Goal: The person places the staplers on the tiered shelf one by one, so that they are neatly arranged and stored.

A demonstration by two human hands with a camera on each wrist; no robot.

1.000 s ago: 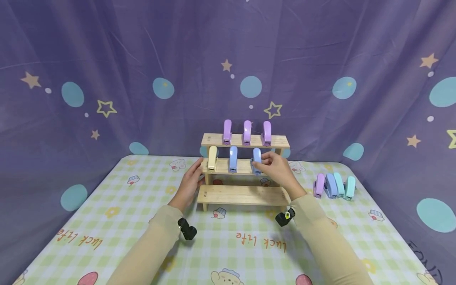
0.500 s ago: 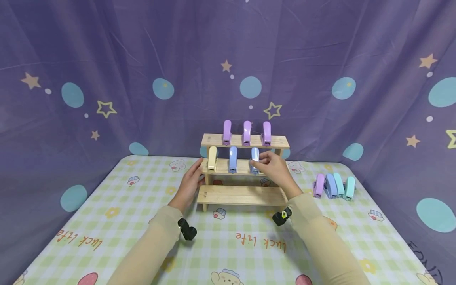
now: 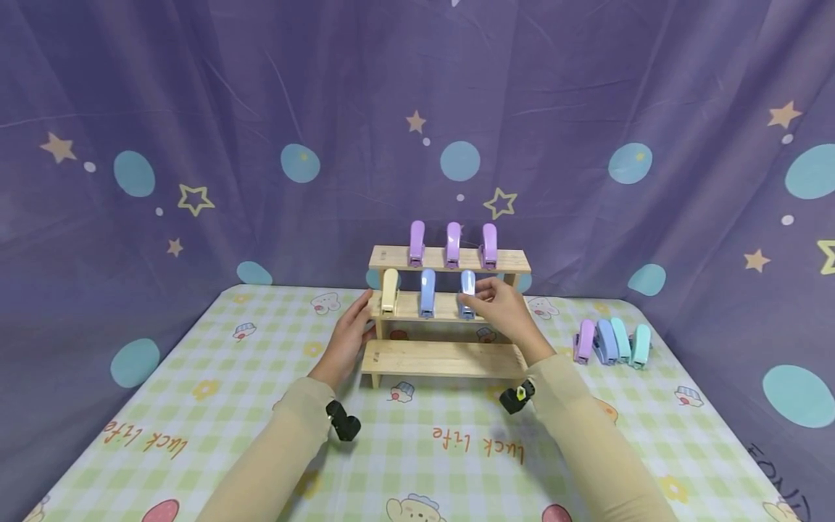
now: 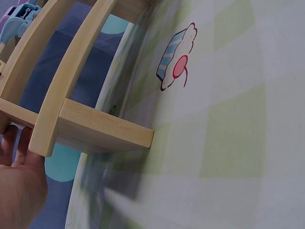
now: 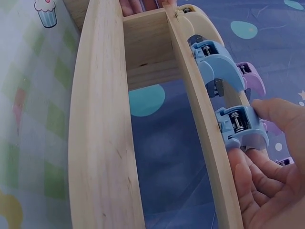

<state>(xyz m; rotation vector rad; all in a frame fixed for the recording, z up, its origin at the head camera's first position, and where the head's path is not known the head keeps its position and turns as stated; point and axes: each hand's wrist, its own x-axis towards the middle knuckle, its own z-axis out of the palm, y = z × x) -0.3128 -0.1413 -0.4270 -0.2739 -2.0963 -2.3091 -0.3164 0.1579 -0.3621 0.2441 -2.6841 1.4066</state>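
A three-tier wooden display rack (image 3: 450, 357) stands on the table. My right hand (image 3: 505, 308) pinches a blue stapler (image 3: 467, 293) at the right of its middle shelf, thumb on one side and fingers on the other; the right wrist view shows the stapler's spring end (image 5: 240, 125) at the shelf edge. My left hand (image 3: 349, 333) grips the left end of that shelf, with fingers (image 4: 21, 148) against the wood. Another blue stapler (image 3: 427, 292) and a cream stapler (image 3: 389, 291) stand along the same shelf. Three purple staplers (image 3: 453, 244) line the top shelf.
Right of the rack, a purple stapler (image 3: 585, 341), a blue stapler (image 3: 607, 341) and two mint staplers (image 3: 641, 344) stand close together on the checked tablecloth (image 3: 261, 406). A purple patterned curtain (image 3: 365, 87) hangs behind the table.
The right hand has shifted the blue stapler slightly left and straightened it on the middle shelf, then stayed almost still. The left hand has kept its place on the rack.
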